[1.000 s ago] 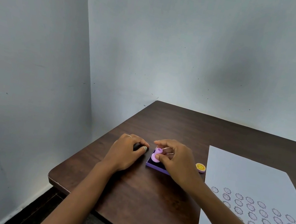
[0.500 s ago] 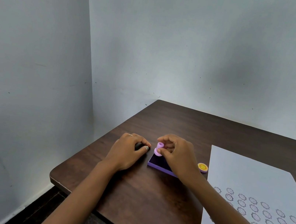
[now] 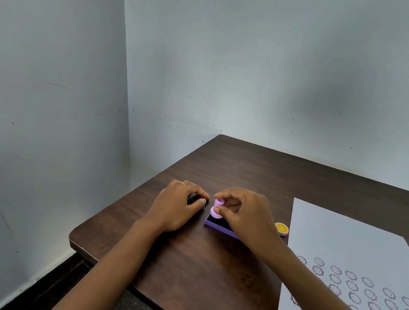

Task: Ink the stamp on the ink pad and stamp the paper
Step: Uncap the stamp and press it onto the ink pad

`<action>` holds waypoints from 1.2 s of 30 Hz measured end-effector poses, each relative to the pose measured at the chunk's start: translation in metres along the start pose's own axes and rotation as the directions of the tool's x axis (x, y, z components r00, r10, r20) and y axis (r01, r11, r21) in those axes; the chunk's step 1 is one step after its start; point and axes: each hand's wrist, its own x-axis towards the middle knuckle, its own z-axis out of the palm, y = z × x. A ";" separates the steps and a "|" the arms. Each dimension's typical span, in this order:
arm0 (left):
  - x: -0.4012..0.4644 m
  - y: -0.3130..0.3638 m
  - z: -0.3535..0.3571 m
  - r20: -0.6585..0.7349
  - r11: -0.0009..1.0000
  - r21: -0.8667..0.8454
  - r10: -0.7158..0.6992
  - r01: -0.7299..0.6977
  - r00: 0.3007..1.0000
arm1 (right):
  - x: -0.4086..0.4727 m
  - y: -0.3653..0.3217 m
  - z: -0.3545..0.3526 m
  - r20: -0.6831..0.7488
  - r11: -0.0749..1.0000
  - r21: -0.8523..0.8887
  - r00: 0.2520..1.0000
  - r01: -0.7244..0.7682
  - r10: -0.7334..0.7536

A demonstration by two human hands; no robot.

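Note:
A small pink stamp [image 3: 216, 208] stands upright on the dark ink pad [image 3: 217, 224], which has a purple frame. My right hand [image 3: 244, 216] pinches the stamp's handle and covers most of the pad. Just left of the pad, my left hand [image 3: 177, 204] rests on the table with its fingers curled over a small dark thing that I cannot make out. The white paper [image 3: 360, 249] lies to the right, its near half filled with several rows of round face prints.
A little yellow round cap [image 3: 281, 228] with a face lies between the pad and the paper's left edge. The dark wooden table [image 3: 205, 275] stands in a corner, with pale walls to the left and behind. Its near-left corner is rounded.
My right hand has shifted the stamp from lying tilted on the pad to standing upright near the pad's far-left corner. The left hand has stayed put.

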 end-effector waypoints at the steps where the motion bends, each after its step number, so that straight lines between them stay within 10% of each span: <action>1: 0.000 0.000 0.000 0.000 1.000 -0.001 -0.002 0.002 1.000 | -0.001 -0.001 0.000 0.008 1.000 0.000 1.000 0.004 -0.004; 36: -0.004 0.003 0.002 0.018 0.999 0.038 -0.018 0.018 1.000 | -0.015 0.002 0.005 -0.048 0.994 0.001 0.993 0.107 -0.107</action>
